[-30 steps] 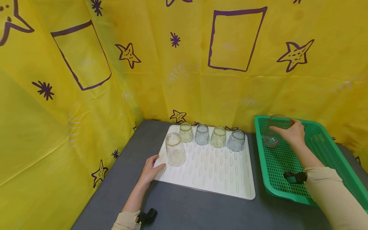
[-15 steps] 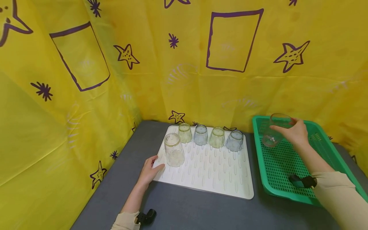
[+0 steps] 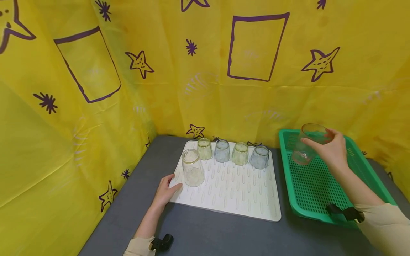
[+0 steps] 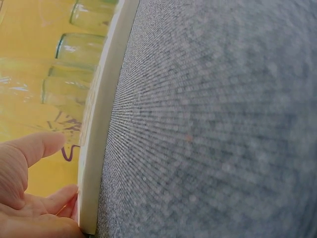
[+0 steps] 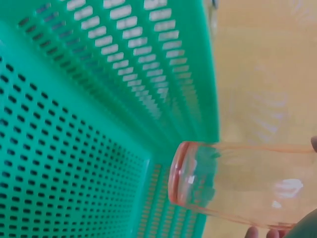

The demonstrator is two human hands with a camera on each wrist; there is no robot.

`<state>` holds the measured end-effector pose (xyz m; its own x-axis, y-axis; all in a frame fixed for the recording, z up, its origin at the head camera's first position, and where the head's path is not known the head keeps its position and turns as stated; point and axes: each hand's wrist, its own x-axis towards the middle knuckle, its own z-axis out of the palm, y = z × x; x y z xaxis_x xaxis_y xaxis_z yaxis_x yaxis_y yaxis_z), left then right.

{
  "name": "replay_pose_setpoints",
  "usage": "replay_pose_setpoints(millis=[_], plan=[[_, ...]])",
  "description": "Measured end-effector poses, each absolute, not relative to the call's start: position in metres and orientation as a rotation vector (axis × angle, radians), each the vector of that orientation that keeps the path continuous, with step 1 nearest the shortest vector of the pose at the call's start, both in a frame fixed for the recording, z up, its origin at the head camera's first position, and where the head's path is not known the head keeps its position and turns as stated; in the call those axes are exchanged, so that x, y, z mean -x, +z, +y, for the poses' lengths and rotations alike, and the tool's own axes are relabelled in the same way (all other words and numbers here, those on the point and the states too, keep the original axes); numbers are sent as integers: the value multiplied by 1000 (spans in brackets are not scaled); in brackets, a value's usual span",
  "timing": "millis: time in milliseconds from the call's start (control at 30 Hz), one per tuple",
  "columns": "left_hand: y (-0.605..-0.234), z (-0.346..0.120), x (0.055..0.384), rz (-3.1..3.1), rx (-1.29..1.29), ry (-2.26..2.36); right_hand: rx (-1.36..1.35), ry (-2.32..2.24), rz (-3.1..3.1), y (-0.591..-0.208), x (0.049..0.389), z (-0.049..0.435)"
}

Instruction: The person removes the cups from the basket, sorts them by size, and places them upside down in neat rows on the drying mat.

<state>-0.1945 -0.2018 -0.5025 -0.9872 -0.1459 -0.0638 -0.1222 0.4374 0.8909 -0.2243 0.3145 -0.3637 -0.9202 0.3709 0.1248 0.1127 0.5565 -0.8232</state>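
Observation:
My right hand (image 3: 333,147) holds a tall, pink-tinted drinking glass (image 3: 304,149) by its upper part, over the far left corner of the green basket (image 3: 289,188). In the right wrist view, the thick pink base of the glass (image 5: 257,186) overlaps the basket's wall. My left hand (image 3: 164,192) touches the left edge of a white draining mat (image 3: 230,192); the thumb stands apart from the fingers. A tall clear glass (image 3: 193,174) stands on the mat near that hand, narrower end up.
Along the mat's back edge stand two small green glasses (image 3: 205,149) and two small blue glasses (image 3: 259,157), alternating in a row. A yellow patterned cloth (image 3: 179,99) hangs behind and to the left. The grey tabletop (image 3: 205,234) lies beneath.
The right hand has raised the pink glass slightly out of the basket's far corner, and the forearm has shifted right. The left hand stays at the mat's edge.

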Motion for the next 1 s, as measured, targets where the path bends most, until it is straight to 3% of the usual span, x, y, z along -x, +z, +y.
replay_pose_setpoints(millis=[533,1000], plan=[[-499,-202,194,-2636,-268,-1672,222,1420,-2344,-344,185,270],[-494,-197,193,-2319,-306,-1906,-15,1528,-2370,-356,171,235]])
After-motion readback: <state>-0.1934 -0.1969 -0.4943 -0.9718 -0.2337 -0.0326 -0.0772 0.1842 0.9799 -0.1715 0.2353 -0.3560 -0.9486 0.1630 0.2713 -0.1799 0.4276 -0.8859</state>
